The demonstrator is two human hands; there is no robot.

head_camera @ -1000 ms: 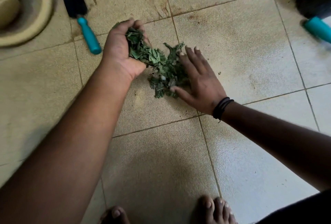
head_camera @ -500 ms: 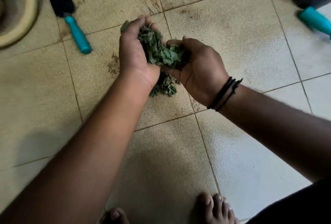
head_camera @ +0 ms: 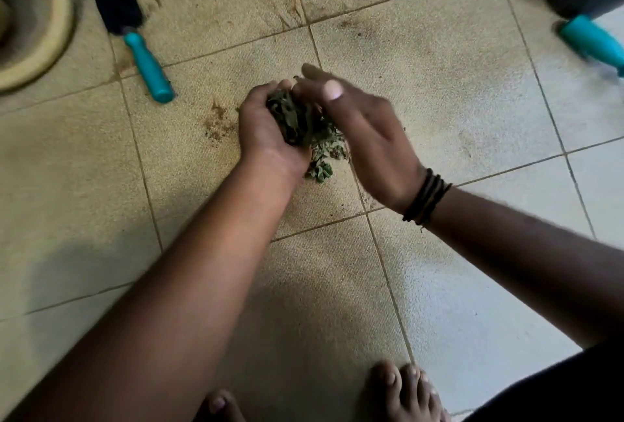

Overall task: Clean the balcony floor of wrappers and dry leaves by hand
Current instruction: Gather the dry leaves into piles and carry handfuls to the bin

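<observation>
The right hand (head_camera: 368, 138) has swung over the leaves (head_camera: 297, 121), fingers straight, while the left hand's (head_camera: 266, 131) grip cups them.

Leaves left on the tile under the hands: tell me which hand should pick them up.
Right. The right hand is open beside the loose leaves; the left hand already cups a full clump.

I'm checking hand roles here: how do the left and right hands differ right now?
The left hand is cupped, holding a clump of leaves; the right hand lies flatter, fingers straighter, against the clump. The right wrist wears black bands; the left wrist is bare. Both meet at the leaves above the tiled floor.
</observation>
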